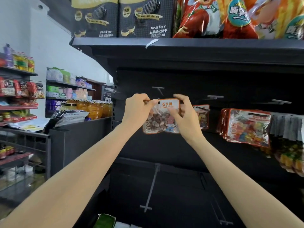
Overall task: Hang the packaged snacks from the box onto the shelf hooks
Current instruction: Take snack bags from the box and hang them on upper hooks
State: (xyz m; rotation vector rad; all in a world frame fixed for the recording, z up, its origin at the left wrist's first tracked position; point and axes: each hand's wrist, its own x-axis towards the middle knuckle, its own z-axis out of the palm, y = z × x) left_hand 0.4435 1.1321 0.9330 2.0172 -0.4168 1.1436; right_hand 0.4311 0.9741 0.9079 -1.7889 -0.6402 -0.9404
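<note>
Shelving (189,46), black, is taken as landmark: wafer boxes (121,17) and red snack bags (230,17) are stood on its top board. Below that board, hung packets (246,127) are seen to the right on hooks. At centre, under a bare hook (158,88), one candy packet (162,118) is held up w/ both hands: top-left corner is pinched by left hand (139,111), right side is gripped by right hand (185,119), fingers curled. Packet's hang hole is not yet on any hook.
</note>
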